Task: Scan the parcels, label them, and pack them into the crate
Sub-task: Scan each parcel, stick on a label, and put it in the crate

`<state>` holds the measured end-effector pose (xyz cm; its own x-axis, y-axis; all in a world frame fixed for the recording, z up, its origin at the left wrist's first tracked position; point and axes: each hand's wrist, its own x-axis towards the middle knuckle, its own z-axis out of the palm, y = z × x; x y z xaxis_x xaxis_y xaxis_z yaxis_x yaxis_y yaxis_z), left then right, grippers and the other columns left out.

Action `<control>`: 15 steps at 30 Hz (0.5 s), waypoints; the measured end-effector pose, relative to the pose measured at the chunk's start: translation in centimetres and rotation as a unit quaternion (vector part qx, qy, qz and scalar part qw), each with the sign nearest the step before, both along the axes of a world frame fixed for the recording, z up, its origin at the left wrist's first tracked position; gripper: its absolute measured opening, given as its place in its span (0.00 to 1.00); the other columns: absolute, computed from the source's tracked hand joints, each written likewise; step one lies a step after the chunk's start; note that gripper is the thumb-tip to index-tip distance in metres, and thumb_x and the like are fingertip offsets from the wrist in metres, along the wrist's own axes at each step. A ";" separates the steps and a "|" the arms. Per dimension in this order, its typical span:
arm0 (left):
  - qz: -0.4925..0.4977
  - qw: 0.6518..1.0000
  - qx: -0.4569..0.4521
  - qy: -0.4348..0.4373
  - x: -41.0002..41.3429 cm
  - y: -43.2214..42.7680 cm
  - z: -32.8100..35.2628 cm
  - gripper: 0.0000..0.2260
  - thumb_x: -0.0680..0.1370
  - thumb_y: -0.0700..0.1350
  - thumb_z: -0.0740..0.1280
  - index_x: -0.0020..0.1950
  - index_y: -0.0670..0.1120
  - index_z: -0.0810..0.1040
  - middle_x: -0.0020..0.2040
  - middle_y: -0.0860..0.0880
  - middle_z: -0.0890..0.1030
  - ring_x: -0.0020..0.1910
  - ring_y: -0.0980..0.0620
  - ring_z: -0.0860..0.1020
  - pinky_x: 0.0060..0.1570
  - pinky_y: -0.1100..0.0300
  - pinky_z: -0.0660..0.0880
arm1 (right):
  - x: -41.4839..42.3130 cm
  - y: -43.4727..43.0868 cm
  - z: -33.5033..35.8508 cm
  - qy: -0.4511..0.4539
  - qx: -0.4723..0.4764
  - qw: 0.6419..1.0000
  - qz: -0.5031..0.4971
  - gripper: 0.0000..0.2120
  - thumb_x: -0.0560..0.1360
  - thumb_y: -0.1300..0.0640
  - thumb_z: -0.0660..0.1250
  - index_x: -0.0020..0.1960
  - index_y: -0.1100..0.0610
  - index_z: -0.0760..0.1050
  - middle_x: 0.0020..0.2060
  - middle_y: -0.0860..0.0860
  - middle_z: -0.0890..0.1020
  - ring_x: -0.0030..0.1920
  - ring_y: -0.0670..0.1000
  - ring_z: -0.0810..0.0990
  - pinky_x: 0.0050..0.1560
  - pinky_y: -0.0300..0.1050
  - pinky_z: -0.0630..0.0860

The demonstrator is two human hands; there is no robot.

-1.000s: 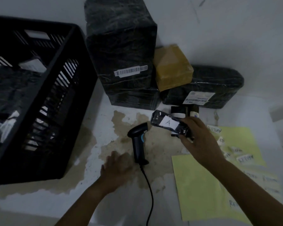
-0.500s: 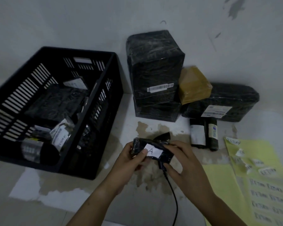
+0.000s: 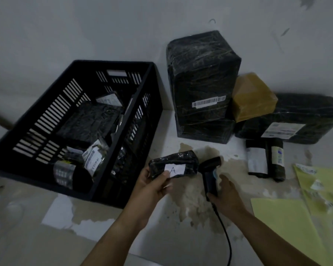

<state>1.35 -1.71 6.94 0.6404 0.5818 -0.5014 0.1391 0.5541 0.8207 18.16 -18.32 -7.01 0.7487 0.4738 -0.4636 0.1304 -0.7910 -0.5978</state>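
Moved: since half a second ago the right hand [image 3: 226, 192] has left the small parcel [image 3: 183, 160] and gone to the scanner [image 3: 210, 169]; the parcel is now carried by the left hand [image 3: 152, 186] alone, a little more to the left.
Left hand: clamped on the left end of the parcel, thumb on top beside the white label [image 3: 174, 169] marked "A".
Right hand: fingers curled round the lower handle of the scanner, cable trailing towards the person.
Parcel: held above the stained worktop [image 3: 181, 208], long axis running left to right, label facing up.
Key relation: the scanner head is just beside the right end of the parcel; which way its window points I cannot tell.
Step, I judge: scanning, so the scanner must turn towards the parcel.
Crate [image 3: 112, 63]: just left of the left hand, which is the nearer one, with several wrapped parcels inside.
By the wall: a tall black parcel [image 3: 202, 73], a brown parcel [image 3: 252, 95], a flat black parcel [image 3: 300, 116], all still waiting.
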 end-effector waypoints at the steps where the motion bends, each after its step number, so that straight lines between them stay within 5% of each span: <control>1: 0.002 1.000 0.001 0.000 0.1 0.2 0.1 0.17 0.78 0.40 0.70 0.67 0.46 0.74 0.59 0.45 0.85 0.62 0.42 0.81 0.45 0.61 0.80 | 0.2 0.6 -0.1 -0.001 -0.001 1.000 -0.005 0.39 0.72 0.52 0.75 0.75 0.59 0.58 0.67 0.60 0.71 0.61 0.60 0.76 0.55 0.50 0.76; 8: 0.010 1.000 -0.019 0.006 -0.1 0.8 -0.2 0.14 0.79 0.39 0.70 0.64 0.43 0.76 0.54 0.45 0.86 0.46 0.53 0.85 0.41 0.61 0.78 | -0.7 2.5 -0.1 0.030 0.040 0.999 -0.002 0.35 0.71 0.61 0.73 0.73 0.56 0.61 0.51 0.56 0.79 0.43 0.53 0.77 0.39 0.45 0.75; 12: 0.036 0.999 -0.029 0.023 -0.3 1.0 -0.7 0.19 0.78 0.43 0.71 0.68 0.42 0.72 0.47 0.45 0.84 0.39 0.52 0.82 0.33 0.59 0.73 | -1.3 1.2 3.1 0.159 0.117 0.978 -0.062 0.36 0.72 0.63 0.73 0.74 0.53 0.59 0.50 0.55 0.79 0.47 0.55 0.81 0.44 0.54 0.79; 15: 0.029 0.999 -0.027 0.037 -0.1 1.4 -0.8 0.10 0.80 0.45 0.67 0.62 0.53 0.75 0.42 0.47 0.81 0.34 0.52 0.78 0.32 0.58 0.70 | -1.3 -0.7 6.6 0.222 0.142 0.960 -0.090 0.33 0.75 0.62 0.70 0.74 0.47 0.60 0.55 0.52 0.78 0.51 0.53 0.80 0.47 0.49 0.79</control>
<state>1.26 -0.32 6.14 0.5664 0.5876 -0.5778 0.1652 0.6059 0.7782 16.87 -19.06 -0.42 0.5885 0.5094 -0.6278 -0.3120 -0.5733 -0.7577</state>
